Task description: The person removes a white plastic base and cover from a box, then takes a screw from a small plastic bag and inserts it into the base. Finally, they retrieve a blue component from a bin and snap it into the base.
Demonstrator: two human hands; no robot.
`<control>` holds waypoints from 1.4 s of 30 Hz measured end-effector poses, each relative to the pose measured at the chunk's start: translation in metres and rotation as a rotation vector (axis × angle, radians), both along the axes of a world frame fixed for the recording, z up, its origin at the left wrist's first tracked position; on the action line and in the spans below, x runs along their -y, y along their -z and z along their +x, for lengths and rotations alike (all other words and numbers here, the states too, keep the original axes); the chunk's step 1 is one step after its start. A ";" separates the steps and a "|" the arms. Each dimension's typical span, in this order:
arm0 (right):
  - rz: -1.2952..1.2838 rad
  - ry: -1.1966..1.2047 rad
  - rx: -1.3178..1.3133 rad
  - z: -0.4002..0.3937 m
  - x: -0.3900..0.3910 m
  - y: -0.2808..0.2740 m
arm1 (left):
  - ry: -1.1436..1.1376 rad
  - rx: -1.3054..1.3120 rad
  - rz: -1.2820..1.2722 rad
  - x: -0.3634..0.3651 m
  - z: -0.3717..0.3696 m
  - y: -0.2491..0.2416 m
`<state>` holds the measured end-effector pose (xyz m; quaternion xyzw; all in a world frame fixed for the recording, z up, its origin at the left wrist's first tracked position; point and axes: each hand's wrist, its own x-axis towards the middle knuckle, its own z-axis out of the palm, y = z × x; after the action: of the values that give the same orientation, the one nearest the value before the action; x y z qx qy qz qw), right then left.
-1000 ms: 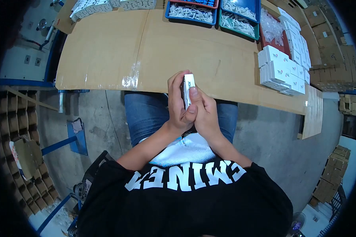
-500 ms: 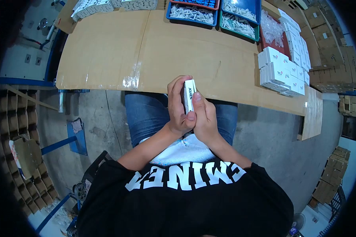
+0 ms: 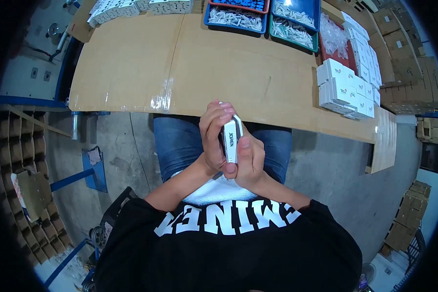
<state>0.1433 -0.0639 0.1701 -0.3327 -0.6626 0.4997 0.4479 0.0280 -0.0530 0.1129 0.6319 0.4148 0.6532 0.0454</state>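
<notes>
Both hands hold a slim white piece with rounded corners and dark lettering that reads "JOREN" (image 3: 231, 137), over my lap just below the table edge. My left hand (image 3: 211, 134) wraps its left side, with fingers curled over the top end and the thumb near the bottom. On the other side my right hand (image 3: 252, 158) closes round it, thumb along the right edge. The fingers hide the back of the piece, and its exact kind cannot be made out.
A cardboard-covered table (image 3: 126, 68) lies ahead. At its back stand blue trays (image 3: 234, 30) and a green tray (image 3: 292, 43) of small white parts. White boxes (image 3: 343, 92) are stacked at right, near a red tray (image 3: 348, 61) of clear plastic bags.
Both hands have moved slightly down toward me with the white piece. It has turned in the grip, showing more of its lettered face, and the left fingers now curl over its top.
</notes>
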 end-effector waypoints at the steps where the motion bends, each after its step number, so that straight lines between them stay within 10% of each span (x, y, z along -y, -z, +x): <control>1: 0.031 -0.021 -0.011 -0.001 0.000 -0.002 | 0.026 0.067 0.044 -0.002 0.002 -0.004; 16: -0.459 -0.042 -0.253 0.017 -0.039 0.008 | 0.239 0.514 -0.284 -0.020 0.005 0.001; 22: 0.165 -0.071 0.460 0.026 -0.049 0.010 | 0.335 1.045 -0.712 -0.032 -0.010 -0.006; 27: 0.391 -0.005 0.461 0.024 -0.064 0.039 | 0.480 1.330 -1.164 -0.022 -0.002 -0.034; 42: 0.529 0.016 0.210 0.017 -0.074 0.067 | 0.445 1.253 -1.143 -0.012 0.014 -0.033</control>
<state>0.1599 0.0104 0.1027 -0.2592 -0.8101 0.2687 0.4521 0.0418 -0.0415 0.1462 0.1037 0.4443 0.5483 0.7009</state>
